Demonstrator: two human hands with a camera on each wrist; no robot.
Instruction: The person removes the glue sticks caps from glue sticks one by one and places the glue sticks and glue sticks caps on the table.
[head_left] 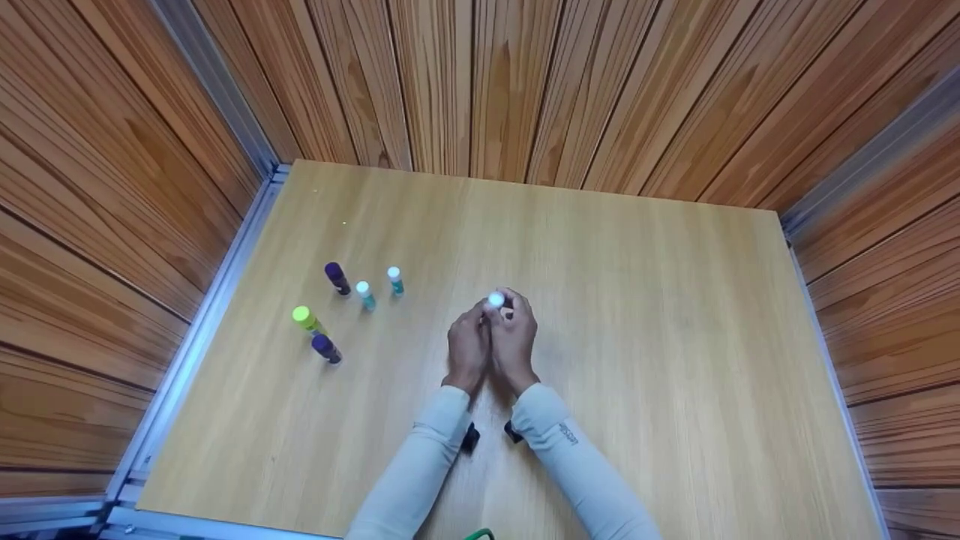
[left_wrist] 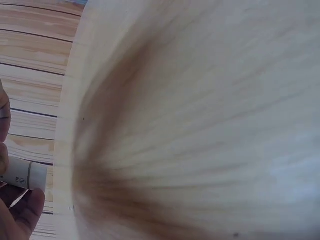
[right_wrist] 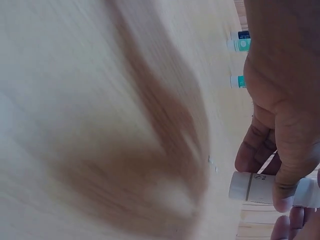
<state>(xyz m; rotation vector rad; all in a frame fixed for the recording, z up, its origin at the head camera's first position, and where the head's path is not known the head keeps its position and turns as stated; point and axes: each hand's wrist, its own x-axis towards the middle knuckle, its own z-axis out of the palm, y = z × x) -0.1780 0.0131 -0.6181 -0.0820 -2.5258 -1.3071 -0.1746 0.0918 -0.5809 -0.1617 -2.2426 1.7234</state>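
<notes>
Fingers of the left hand [head_left: 468,345] and right hand [head_left: 514,336] curl close round one white tube [right_wrist: 262,187], roughly upright above the tabletop [head_left: 675,360]. I judge the step is work on its pale top [head_left: 496,299]; next seems to call for a steady hold. My head view gives just that top, plus a green-capped tube [head_left: 305,318] standing off left; the right wrist view adds print [right_wrist: 260,177] and a band [right_wrist: 248,186].

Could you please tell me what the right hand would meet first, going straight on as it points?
Beyond the white-topped tube it holds, the right hand would probably meet the wooden back wall first, though depth is unclear; nothing appears between.
</notes>
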